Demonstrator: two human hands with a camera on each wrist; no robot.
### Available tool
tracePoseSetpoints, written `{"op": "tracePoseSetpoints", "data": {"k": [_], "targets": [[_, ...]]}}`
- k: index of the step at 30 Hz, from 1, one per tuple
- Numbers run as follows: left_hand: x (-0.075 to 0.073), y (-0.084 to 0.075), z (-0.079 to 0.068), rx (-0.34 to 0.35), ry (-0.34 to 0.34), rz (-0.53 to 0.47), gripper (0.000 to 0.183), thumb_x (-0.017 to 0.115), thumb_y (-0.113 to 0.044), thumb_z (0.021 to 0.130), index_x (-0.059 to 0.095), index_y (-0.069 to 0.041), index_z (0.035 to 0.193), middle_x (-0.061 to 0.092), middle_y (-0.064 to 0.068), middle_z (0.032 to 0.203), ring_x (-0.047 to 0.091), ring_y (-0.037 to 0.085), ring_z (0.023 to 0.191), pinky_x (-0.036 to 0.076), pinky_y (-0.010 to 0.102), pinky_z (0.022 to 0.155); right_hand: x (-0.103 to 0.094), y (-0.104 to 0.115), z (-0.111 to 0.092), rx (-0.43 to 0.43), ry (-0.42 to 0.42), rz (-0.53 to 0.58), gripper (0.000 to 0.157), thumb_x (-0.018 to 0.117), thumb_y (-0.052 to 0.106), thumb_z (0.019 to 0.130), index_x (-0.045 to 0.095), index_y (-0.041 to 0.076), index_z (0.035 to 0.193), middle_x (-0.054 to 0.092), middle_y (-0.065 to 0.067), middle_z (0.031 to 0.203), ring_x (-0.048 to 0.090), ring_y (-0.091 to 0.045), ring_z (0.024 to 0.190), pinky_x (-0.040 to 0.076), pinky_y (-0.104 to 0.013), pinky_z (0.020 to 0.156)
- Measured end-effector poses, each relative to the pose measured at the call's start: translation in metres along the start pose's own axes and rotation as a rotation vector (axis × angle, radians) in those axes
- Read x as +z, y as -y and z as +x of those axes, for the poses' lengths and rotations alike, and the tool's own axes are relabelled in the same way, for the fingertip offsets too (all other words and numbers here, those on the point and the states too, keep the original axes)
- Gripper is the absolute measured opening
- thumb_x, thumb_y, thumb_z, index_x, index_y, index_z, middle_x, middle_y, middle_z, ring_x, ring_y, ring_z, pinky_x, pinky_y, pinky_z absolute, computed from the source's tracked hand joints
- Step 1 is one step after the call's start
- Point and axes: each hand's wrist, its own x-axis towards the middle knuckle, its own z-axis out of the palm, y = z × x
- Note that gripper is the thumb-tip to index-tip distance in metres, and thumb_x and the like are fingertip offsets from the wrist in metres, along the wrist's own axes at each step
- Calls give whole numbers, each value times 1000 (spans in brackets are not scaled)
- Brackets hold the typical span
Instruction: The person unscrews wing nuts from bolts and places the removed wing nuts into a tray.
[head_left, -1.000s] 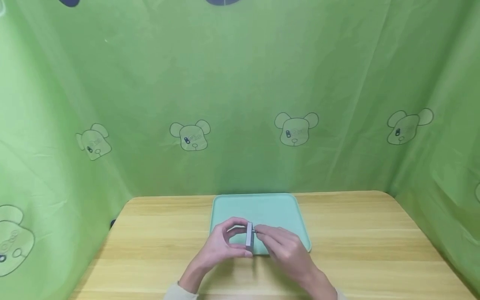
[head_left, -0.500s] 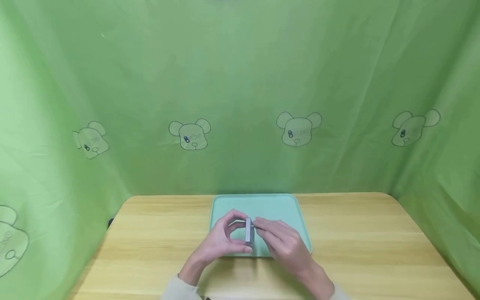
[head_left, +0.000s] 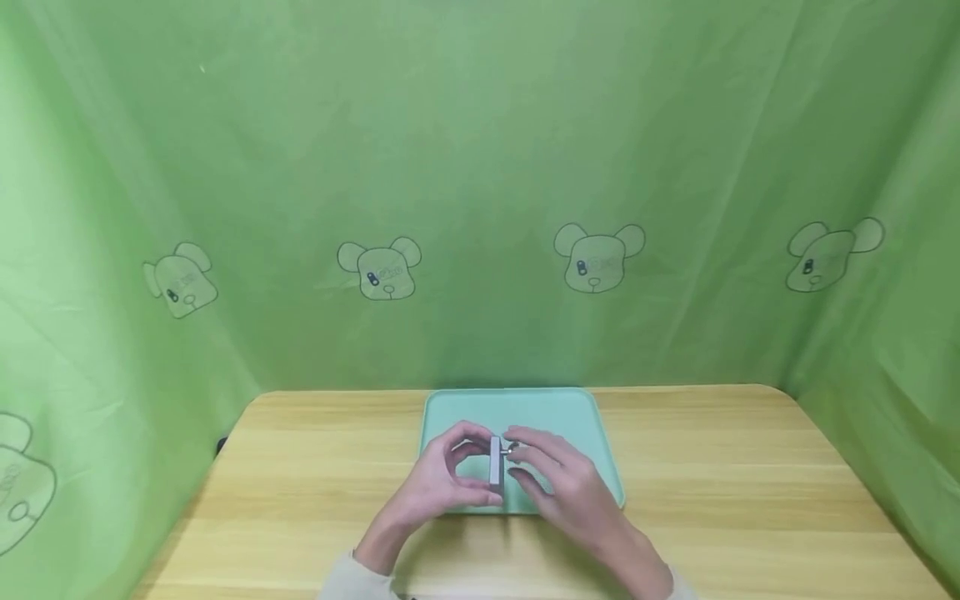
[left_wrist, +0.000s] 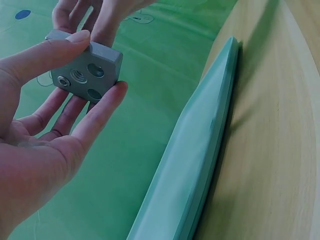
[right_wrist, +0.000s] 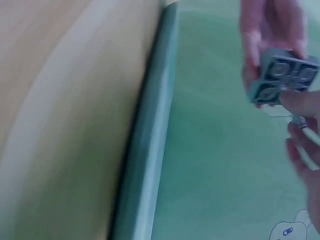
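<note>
My left hand (head_left: 435, 479) grips a grey metal block (head_left: 496, 462) by its edges, thumb at one edge and fingers at the opposite one. Several round holes show in the block (left_wrist: 87, 75) in the left wrist view. A small shiny metal bolt (head_left: 507, 451) sticks out of the block's right face. Around the bolt's outer end, my right hand (head_left: 573, 492) has its fingers and thumb spread apart. One fingertip is very close to the bolt; whether it touches cannot be told. In the right wrist view, the thumb partly covers the block (right_wrist: 280, 70), with the bolt (right_wrist: 300, 120) beside it.
Below and behind the hands, a mint-green tray (head_left: 555, 404) lies on the light wooden table (head_left: 330, 467). A green curtain (head_left: 480, 167) with bear-head drawings surrounds the table at the back and sides.
The right fingers have loosened from a pinch at the bolt and spread, so the bolt's end now shows between them. The left hand and block have stayed nearly still over the last half second.
</note>
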Motion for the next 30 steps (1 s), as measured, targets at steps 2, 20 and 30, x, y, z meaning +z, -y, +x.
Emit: {"op": "tracePoseSetpoints", "data": {"k": [2, 20, 30], "targets": [[0, 0, -2, 8, -10, 0, 67, 86, 11, 70, 57, -2, 129, 57, 18, 128, 57, 35, 125, 62, 51, 92, -4, 4, 1, 147, 54, 93, 33, 83, 5, 81, 70, 7, 112, 68, -11, 127, 67, -30, 113, 54, -29, 106], [8, -1, -1, 49, -20, 86, 70, 84, 14, 69, 56, -5, 130, 56, 22, 132, 57, 32, 124, 63, 44, 93, -23, 8, 6, 1249, 102, 834, 50, 74, 21, 95, 58, -13, 128, 71, -24, 115, 73, -35, 100, 64, -43, 89], [13, 1, -3, 38, -7, 129, 70, 84, 16, 68, 56, -2, 129, 56, 13, 132, 54, 38, 127, 62, 41, 94, -19, 9, 1, 1245, 142, 849, 40, 77, 13, 92, 64, -14, 118, 74, -22, 103, 75, -30, 91, 64, -49, 87]]}}
